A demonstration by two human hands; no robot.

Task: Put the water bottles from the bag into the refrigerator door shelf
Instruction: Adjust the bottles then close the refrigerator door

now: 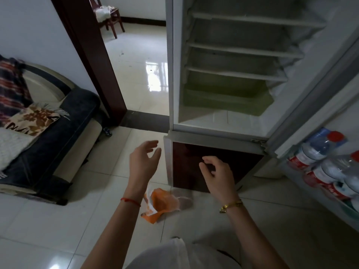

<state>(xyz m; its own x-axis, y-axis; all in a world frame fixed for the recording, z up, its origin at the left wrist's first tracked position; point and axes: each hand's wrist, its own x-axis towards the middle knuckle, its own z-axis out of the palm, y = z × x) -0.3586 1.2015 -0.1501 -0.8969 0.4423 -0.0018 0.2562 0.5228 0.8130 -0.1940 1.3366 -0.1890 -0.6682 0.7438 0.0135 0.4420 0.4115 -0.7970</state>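
Several clear water bottles (318, 150) with red caps and red labels lie packed in the refrigerator door shelf (330, 202) at the right edge. An orange and white plastic bag (161, 202) lies crumpled and flat on the floor tiles between my forearms. My left hand (143, 162) hovers above the floor left of the fridge, fingers apart and holding nothing. My right hand (215, 171) hangs in front of the dark red lower fridge door (242, 158), fingers loosely curled and holding nothing. Both hands are apart from the bag and the bottles.
The upper fridge compartment (233, 65) stands open with bare shelves. A dark sofa (58, 133) with blankets sits at the left. A dark wooden door frame (93, 55) leads to a tiled room with a wooden chair (108, 14).
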